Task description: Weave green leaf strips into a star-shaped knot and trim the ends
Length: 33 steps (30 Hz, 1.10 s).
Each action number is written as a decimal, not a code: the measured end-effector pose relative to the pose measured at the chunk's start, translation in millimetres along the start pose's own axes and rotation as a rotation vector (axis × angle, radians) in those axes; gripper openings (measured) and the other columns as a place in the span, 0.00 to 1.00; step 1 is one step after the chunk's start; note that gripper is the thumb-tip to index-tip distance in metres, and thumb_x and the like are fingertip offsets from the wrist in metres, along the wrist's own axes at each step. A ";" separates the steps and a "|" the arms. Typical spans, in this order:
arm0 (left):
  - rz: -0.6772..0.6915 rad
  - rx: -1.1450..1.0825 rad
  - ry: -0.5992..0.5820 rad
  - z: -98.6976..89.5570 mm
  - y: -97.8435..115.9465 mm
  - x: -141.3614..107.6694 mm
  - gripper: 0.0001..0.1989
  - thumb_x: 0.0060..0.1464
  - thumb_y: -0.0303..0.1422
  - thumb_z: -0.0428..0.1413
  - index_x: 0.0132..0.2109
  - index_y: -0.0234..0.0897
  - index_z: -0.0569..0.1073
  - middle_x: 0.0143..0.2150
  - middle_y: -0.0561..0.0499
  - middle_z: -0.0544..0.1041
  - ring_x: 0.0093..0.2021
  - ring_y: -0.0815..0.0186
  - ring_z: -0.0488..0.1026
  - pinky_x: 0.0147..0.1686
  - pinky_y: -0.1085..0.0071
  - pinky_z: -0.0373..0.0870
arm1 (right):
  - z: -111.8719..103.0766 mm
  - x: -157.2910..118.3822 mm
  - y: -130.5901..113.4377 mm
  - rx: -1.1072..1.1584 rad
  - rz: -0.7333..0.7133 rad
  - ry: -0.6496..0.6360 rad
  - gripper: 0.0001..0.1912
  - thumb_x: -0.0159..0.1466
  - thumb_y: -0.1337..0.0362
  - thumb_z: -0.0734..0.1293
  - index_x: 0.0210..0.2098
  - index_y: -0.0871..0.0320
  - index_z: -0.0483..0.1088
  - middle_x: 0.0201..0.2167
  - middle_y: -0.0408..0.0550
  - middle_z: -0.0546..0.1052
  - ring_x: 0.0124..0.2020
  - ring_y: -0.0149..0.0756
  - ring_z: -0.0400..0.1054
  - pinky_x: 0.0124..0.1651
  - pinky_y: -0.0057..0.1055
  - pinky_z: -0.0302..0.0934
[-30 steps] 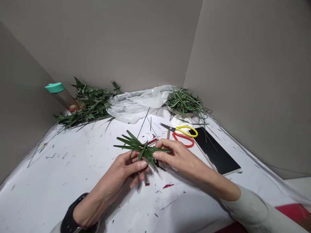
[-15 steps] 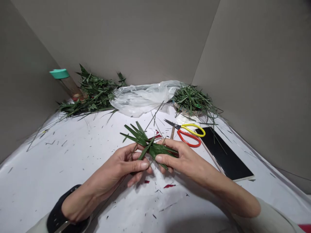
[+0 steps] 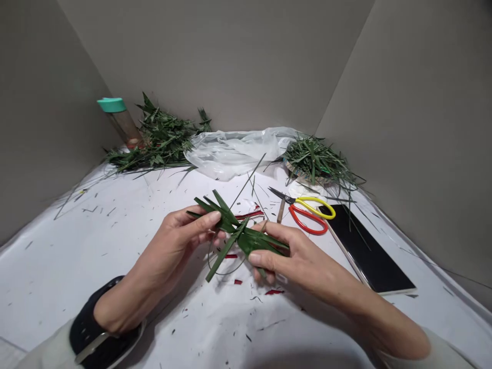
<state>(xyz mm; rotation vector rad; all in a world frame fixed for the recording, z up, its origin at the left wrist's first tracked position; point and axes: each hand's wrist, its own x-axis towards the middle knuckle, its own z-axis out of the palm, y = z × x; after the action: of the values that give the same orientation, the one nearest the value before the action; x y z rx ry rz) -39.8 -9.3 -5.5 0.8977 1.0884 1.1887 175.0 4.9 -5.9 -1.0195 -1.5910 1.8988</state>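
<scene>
Between my two hands is a green leaf piece [image 3: 246,240], folded and knotted at its middle, with pointed strips fanning out on both sides. My left hand [image 3: 192,233] pinches the upper left fan between thumb and fingers. The right side is gripped by my right hand [image 3: 282,251], its thumb lying on top of the strips and its fingers underneath. From the knot one flat strip hangs down to the left, and a thin strand loops below it. Red scraps [image 3: 274,292] lie on the white cloth beneath.
Scissors [image 3: 290,200] with yellow and red handles rest beside a black-screened phone [image 3: 369,251]. Behind are a clear plastic bag [image 3: 238,154], leaf heaps on the left [image 3: 165,138] and right [image 3: 317,159], and a bottle [image 3: 123,123] with a teal lid.
My left hand has shifted from the hanging strip at the middle up to the left fan and now pinches it. My right hand keeps its hold. The whole view has swung slightly left.
</scene>
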 end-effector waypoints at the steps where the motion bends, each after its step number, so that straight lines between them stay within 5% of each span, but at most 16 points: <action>1: -0.005 -0.015 0.011 -0.1 0.9 -0.2 0.06 0.53 0.31 0.66 0.30 0.36 0.78 0.28 0.54 0.76 0.29 0.70 0.73 0.32 0.76 0.71 | -2.6 0.5 -0.5 0.010 -0.025 -0.002 0.15 0.63 0.57 0.71 0.47 0.58 0.71 0.30 0.42 0.75 0.30 0.30 0.66 0.33 0.27 0.59; 5: -0.054 -0.050 -0.025 2.3 1.1 -1.6 0.09 0.52 0.30 0.66 0.27 0.36 0.76 0.23 0.57 0.72 0.22 0.73 0.70 0.23 0.79 0.66 | -18.7 6.4 1.5 0.090 -0.205 0.062 0.21 0.65 0.45 0.66 0.42 0.58 0.75 0.39 0.49 0.78 0.37 0.35 0.69 0.40 0.30 0.62; 13: -0.137 0.028 -0.222 14.6 -13.5 -12.1 0.07 0.55 0.31 0.63 0.30 0.35 0.78 0.20 0.55 0.73 0.20 0.74 0.66 0.25 0.78 0.66 | -9.3 10.9 7.2 0.076 -0.187 0.018 0.08 0.63 0.60 0.72 0.36 0.58 0.73 0.31 0.41 0.74 0.31 0.28 0.66 0.38 0.27 0.61; 19: -0.130 0.082 -0.235 18.8 -19.6 -13.7 0.06 0.55 0.32 0.64 0.32 0.36 0.77 0.19 0.56 0.72 0.20 0.73 0.67 0.24 0.78 0.65 | -4.1 9.4 5.9 0.045 -0.163 -0.035 0.09 0.62 0.62 0.72 0.30 0.59 0.70 0.26 0.37 0.69 0.28 0.26 0.63 0.33 0.24 0.58; 27: -0.136 0.061 -0.215 15.9 -21.8 -13.8 0.06 0.56 0.31 0.63 0.31 0.36 0.76 0.18 0.57 0.72 0.18 0.75 0.66 0.22 0.80 0.63 | -5.5 7.1 3.8 0.032 -0.170 0.046 0.10 0.61 0.63 0.73 0.30 0.59 0.69 0.25 0.36 0.68 0.27 0.25 0.62 0.31 0.24 0.54; 33: -0.154 -0.028 -0.223 18.6 -24.7 -12.0 0.06 0.52 0.34 0.66 0.39 0.41 0.81 0.36 0.55 0.80 0.33 0.71 0.72 0.32 0.79 0.71 | -7.5 8.2 3.5 0.049 -0.172 0.026 0.08 0.61 0.64 0.73 0.31 0.60 0.71 0.27 0.38 0.69 0.27 0.25 0.62 0.31 0.24 0.55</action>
<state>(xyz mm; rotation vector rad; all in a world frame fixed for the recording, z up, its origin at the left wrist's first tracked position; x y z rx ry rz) -15.8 -25.1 -22.2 0.8854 0.9404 0.9508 176.2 14.9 -11.8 -0.8540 -1.5566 1.7927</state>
